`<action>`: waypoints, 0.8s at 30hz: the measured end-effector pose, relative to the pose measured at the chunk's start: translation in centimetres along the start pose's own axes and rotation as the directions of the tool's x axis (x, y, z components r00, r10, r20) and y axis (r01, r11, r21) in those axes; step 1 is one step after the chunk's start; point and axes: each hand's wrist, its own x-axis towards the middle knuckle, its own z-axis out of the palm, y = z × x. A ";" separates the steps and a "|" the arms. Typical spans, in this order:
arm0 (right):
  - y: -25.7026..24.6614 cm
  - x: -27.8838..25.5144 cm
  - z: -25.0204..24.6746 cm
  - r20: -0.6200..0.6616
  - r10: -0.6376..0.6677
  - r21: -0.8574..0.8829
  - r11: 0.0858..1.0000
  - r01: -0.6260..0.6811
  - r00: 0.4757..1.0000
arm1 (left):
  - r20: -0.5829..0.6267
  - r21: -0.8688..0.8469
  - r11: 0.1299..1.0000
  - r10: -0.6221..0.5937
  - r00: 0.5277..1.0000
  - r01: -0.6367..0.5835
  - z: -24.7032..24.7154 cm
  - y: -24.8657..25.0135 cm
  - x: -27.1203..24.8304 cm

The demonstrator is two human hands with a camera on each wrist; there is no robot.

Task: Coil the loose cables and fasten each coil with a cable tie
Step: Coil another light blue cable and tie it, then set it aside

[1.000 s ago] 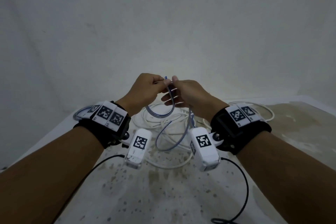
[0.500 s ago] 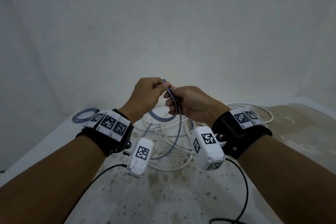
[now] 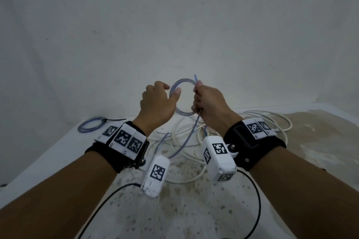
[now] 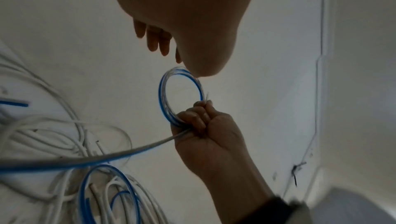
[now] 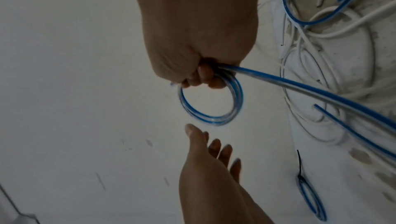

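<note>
1. Blue-striped clear cable [image 3: 181,99], seen from the head view, forms a small round coil in the air above the worktop [image 3: 194,209]. The right hand [image 3: 208,103] has its fingers curled tight round the coil's right side, the cut tip poking up past them. The left hand [image 3: 157,103] is relaxed and holds nothing; its thumb sits just beside the coil's left edge. A finished coil [image 3: 91,125], cinched with a black cable tie [image 3: 114,120], lies on the far left of the worktop. Loose white cables [image 3: 186,141] sprawl below the hands.

2. From the left wrist, the coil reads as smooth, glossy tubing in two or three turns, and the uncoiled tail [image 4: 107,156] runs down to the heap. The left hand's fingers [image 4: 154,41] hang loose.

3. From the right wrist, the fist clamps the turns where they cross. The tail leads off right into the tangle of matte white cord [image 5: 321,44].

4. Risks, as I judge them:
   - The springy tubing could burst open if the right grip slackens before a tie goes on.
   - The tail may snag in the white heap and drag the loop out of round.
   - No spare tie is visible.
</note>
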 end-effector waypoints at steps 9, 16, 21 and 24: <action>-0.1 0.2 -0.2 -0.146 0.009 0.368 0.929 0.046 0.989 | 0.583 -0.347 0.760 -0.283 0.762 0.549 1.3 2.0 -3.1; 1.2 -0.7 0.2 -0.053 0.062 0.288 0.956 -0.044 0.997 | 0.189 -0.711 0.607 -0.319 0.929 0.354 1.7 1.5 -1.0; 0.9 -1.0 -0.4 0.059 0.114 0.287 0.950 -0.126 0.992 | 0.097 -0.740 0.629 -0.250 0.963 0.238 1.8 0.9 -1.4; 0.7 -1.0 -0.5 0.086 0.124 0.280 0.949 -0.144 0.989 | 0.090 -0.775 0.606 -0.173 0.981 0.179 1.6 0.5 -1.5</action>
